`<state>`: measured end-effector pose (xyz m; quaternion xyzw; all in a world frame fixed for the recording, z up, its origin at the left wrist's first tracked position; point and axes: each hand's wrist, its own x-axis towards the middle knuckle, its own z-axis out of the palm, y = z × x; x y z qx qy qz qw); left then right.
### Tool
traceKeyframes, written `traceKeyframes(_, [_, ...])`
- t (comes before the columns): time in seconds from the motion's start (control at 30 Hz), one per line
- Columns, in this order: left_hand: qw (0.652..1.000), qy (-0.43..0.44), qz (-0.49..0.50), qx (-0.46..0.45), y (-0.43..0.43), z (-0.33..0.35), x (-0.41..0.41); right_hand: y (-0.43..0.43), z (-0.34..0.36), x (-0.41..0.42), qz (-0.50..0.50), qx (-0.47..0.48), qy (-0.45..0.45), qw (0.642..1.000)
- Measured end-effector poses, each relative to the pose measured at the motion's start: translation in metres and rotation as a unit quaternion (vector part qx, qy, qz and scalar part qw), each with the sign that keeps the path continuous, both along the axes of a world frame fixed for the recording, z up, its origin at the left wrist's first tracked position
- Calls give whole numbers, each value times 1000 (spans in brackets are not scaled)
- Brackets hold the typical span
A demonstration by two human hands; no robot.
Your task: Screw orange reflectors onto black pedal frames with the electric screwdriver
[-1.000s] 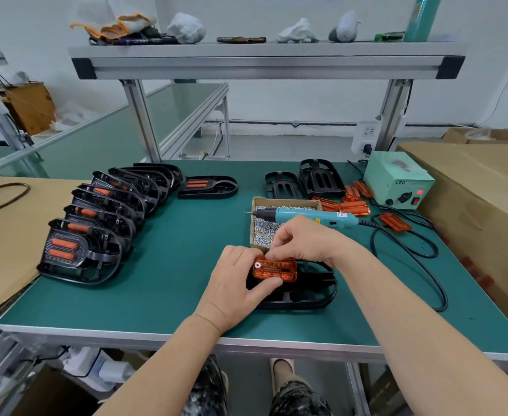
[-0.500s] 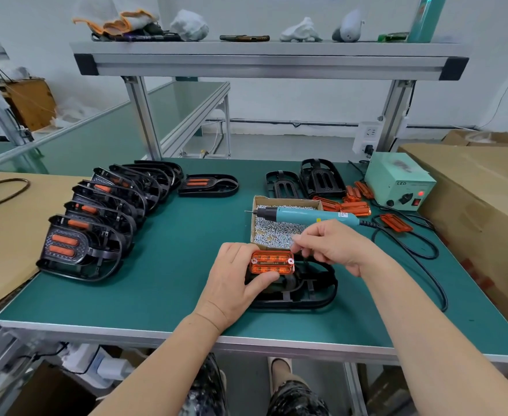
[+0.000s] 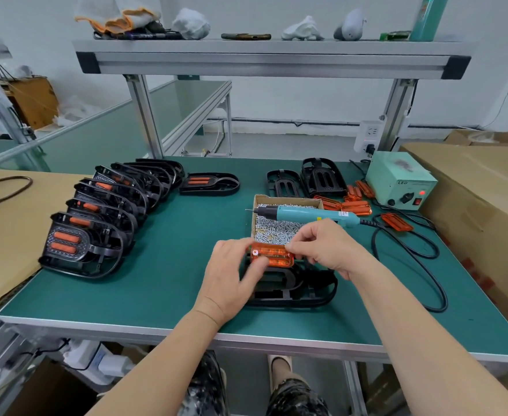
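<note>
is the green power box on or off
On, by the look of it: a small red lamp glows on the front of the green power box.

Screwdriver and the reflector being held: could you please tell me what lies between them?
In the head view, the open box of loose screws lies between the screwdriver and the reflector; the screwdriver rests across that box.

Pretty sure we're looking at a small factory assembly station: green-matted desk on aluminium framing with a shelf overhead, a row of finished pedals, a box of screws, an electric screwdriver wired to its power unit, and cardboard cartons alongside.
</note>
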<state>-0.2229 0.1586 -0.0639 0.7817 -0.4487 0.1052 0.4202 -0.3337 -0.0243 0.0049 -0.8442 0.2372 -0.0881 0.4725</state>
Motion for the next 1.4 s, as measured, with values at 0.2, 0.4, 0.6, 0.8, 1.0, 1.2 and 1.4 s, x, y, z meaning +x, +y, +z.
traceKeyframes(0.2, [966,207,121,-96,2,0,12,4,1,2,-12,-93,34,995])
traceKeyframes(0.4, [976,190,94,-57,3,0,13,19,-6,9,17,-192,124,973])
traceKeyframes(0.6, [985,169,24,36,2,3,13,26,-11,10,10,-273,143,951])
traceKeyframes(0.8, [984,166,21,54,2,2,14,31,-13,9,2,-314,137,939])
traceKeyframes(1.0, [983,174,19,63,1,2,14,33,-16,8,-30,-301,146,942])
traceKeyframes(1.2, [986,152,-3,63,3,5,11,34,-14,8,-54,-288,156,943])
traceKeyframes(1.4, [994,75,-48,54,3,4,1,32,-17,10,-37,-317,169,933])
